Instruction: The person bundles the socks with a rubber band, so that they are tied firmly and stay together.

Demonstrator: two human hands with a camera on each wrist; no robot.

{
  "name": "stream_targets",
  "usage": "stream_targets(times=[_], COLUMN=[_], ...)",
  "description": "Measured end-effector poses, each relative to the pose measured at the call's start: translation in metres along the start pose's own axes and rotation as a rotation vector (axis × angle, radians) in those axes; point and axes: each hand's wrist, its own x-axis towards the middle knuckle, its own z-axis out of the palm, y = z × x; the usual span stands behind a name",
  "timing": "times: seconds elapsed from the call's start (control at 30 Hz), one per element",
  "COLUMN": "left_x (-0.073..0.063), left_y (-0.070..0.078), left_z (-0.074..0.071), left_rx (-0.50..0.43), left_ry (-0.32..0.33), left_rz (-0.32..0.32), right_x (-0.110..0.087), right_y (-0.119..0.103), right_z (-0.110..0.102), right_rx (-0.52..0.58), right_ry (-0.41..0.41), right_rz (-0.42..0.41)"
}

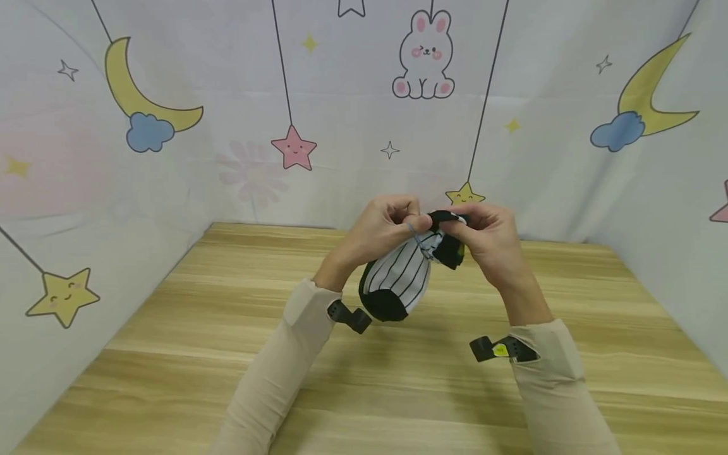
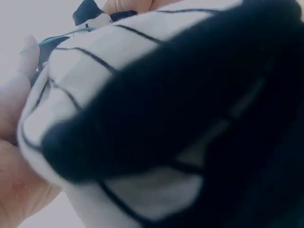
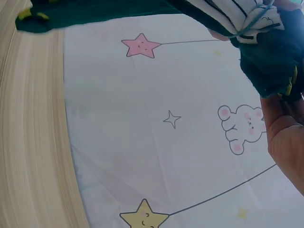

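A black-and-white striped sock bundle [image 1: 398, 272] hangs tilted above the table, its rounded dark end low and its gathered neck up between the hands. Round that neck runs a thin blue elastic band [image 3: 259, 20], drawn toward the left thumb. My left hand [image 1: 387, 222] pinches the band at the left of the neck. On the other side, my right hand [image 1: 490, 237] pinches the dark, yellow-edged end of the bundle between thumb and fingers. In the left wrist view the sock bundle [image 2: 85, 61] fills most of the picture and hides part of both hands.
Below the hands lies a wood-grain table [image 1: 432, 385]. A white curtain [image 1: 352, 95] printed with moons, stars and a rabbit stands behind it and along both sides. Each sleeve cuff carries a small black camera, the left camera [image 1: 349, 316] close beside the sock bundle.
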Motion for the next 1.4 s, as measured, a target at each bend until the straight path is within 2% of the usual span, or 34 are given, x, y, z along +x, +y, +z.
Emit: stream_targets(times=[0.17, 0.23, 0.37, 0.5, 0.73, 0.93, 1.1, 1.4], left_x=[-0.003, -0.003, -0.002, -0.003, -0.004, -0.004, -0.005, -0.006], left_y=[0.0, 0.0, 0.003, 0.005, 0.003, 0.003, 0.002, -0.001], left_z=[-0.011, -0.013, -0.011, -0.009, -0.011, -0.013, -0.014, -0.02], left_rx=[-0.035, -0.035, 0.009, 0.048, 0.1, 0.086, 0.078, 0.063], left_ry=[0.114, 0.132, 0.078, 0.072, 0.027, -0.017, -0.064, -0.107], left_rz=[0.001, 0.008, 0.011, 0.01, -0.032, -0.072, -0.078, -0.092], right_x=[0.0, -0.001, -0.002, -0.001, 0.0, 0.001, 0.0, 0.0], right_y=[-0.008, -0.012, -0.016, -0.014, -0.01, -0.01, -0.008, -0.005], right_z=[-0.009, -0.014, -0.015, -0.011, -0.008, -0.007, -0.006, -0.006], right_rx=[0.128, 0.146, 0.087, 0.057, -0.063, -0.114, -0.142, -0.106], right_ry=[0.106, 0.124, 0.083, 0.049, -0.02, 0.009, 0.02, 0.038], right_rz=[-0.073, -0.091, -0.057, -0.014, -0.005, 0.012, 0.02, 0.006])
